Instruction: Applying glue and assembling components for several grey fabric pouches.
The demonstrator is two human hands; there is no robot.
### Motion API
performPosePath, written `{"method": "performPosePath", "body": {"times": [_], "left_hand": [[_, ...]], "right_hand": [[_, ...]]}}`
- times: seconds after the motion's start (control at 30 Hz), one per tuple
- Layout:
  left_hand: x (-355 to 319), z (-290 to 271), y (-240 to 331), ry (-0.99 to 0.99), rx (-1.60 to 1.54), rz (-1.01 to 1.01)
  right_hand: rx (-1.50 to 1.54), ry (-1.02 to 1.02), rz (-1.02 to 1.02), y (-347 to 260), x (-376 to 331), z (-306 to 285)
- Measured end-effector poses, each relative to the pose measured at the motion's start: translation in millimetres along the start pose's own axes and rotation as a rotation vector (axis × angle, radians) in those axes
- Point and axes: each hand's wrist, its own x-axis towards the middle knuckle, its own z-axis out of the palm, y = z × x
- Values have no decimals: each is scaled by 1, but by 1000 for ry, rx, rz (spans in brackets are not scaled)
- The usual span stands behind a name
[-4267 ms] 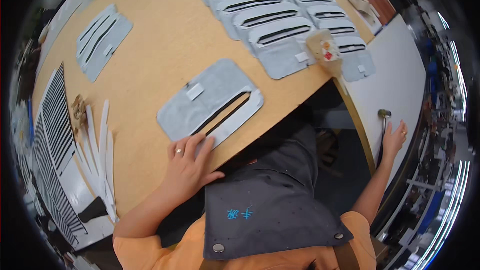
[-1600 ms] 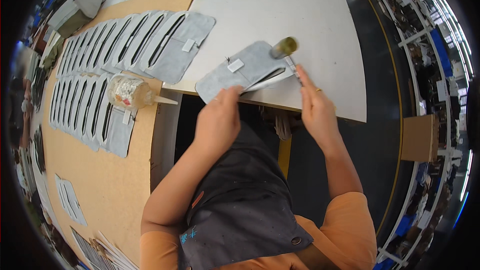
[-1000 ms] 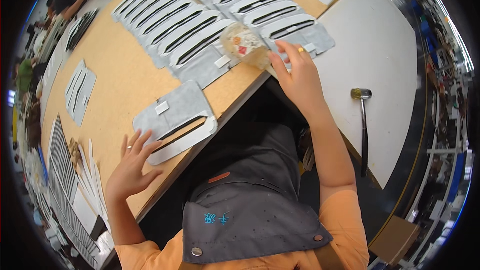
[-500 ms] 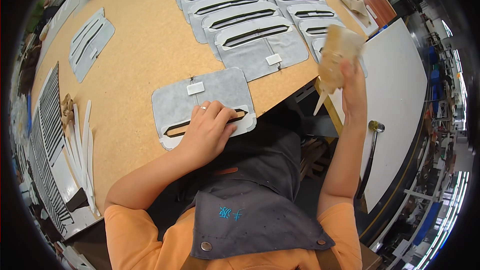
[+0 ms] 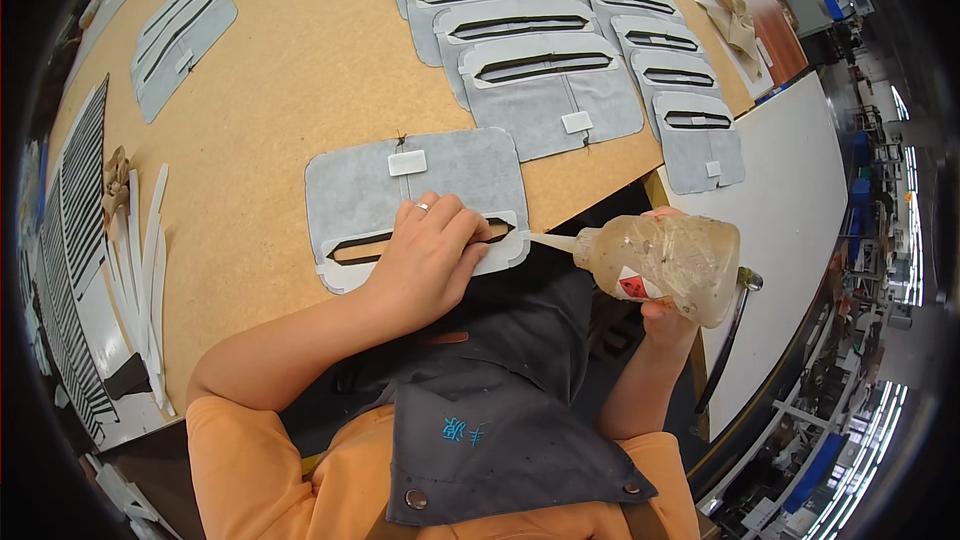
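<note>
A grey leather panel (image 5: 350, 180) lies at the table's near edge, its black-edged slot (image 5: 350, 252) toward me and a small white tab (image 5: 407, 162) on its far half. My left hand (image 5: 432, 250) is closed over the slot, its bent fingers and thumb pressing the panel down. Off the table's edge, my right hand (image 5: 665, 315) is wrapped round a squeeze glue bottle (image 5: 690, 250) of cloudy yellowish plastic. The bottle lies tilted on its side, and its pale nozzle (image 5: 552, 240) points left, the tip at the panel's right edge by the slot's end. Most of my right fingers are behind the bottle.
Overlapping rows of similar grey panels (image 5: 555, 100) cover the far right of the table. Another panel (image 5: 185, 40) lies far left. Black strips (image 5: 80, 200) and white strips (image 5: 150, 280) lie at left. A hammer (image 5: 735, 330) rests on the white side table (image 5: 790, 180).
My right hand has lowered the glue bottle and swung its nozzle from pointing down to pointing left, at the panel's right edge. My left hand stays on the panel.
</note>
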Motion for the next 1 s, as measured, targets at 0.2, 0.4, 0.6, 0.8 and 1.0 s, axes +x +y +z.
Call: {"method": "performPosePath", "body": {"times": [0.2, 0.4, 0.6, 0.8, 1.0], "left_hand": [[0, 0, 0, 11, -4, 3], [1, 0, 1, 21, -2, 15], [1, 0, 1, 22, -7, 13], [1, -1, 2, 15, -2, 4], [1, 0, 0, 18, 1, 6]], "right_hand": [[54, 106, 66, 3, -11, 17], [-61, 267, 121, 22, -23, 10], [-98, 271, 5, 29, -23, 17], [-71, 269, -2, 24, -23, 24], [-109, 240, -20, 28, -28, 21]]}}
